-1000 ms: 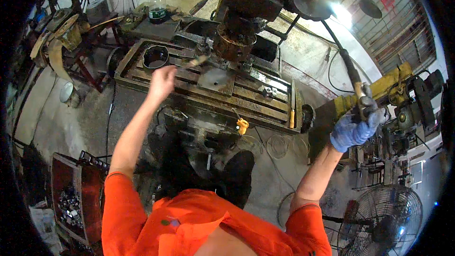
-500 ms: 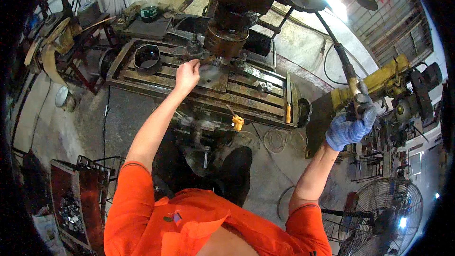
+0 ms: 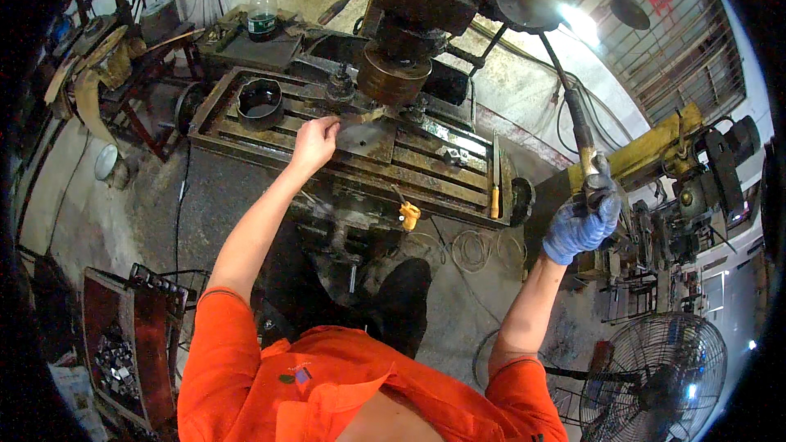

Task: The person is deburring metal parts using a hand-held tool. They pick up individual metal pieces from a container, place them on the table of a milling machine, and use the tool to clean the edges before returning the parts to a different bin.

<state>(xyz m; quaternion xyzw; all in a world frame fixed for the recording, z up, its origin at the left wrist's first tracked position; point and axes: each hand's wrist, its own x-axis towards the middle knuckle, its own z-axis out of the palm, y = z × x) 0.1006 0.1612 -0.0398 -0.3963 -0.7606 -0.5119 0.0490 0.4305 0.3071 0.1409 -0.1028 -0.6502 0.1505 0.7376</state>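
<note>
My bare left hand [image 3: 316, 144] pinches what looks like a small brush [image 3: 362, 117], its pale tip pointing right, under the machine's round spindle head [image 3: 395, 74]. The work spot right below the spindle is partly hidden. My right hand [image 3: 583, 217], in a blue glove with dark fingertips, is wrapped round the end of a long machine lever [image 3: 580, 119]. The slotted machine table [image 3: 303, 147] lies beneath my left hand. Left of that hand, a black round tin [image 3: 260, 105] with dark liquid stands on the table.
Small metal parts [image 3: 453, 155] and a yellow-handled file [image 3: 494, 196] lie on the table's right side. A yellow-handled tool [image 3: 409, 214] sits at its front edge. A standing fan [image 3: 655, 385] is at lower right, a metal-parts bin [image 3: 115, 360] at lower left.
My left hand has drawn back a little left and toward me with the brush, away from the spindle. My right hand and the lever have swung left.
</note>
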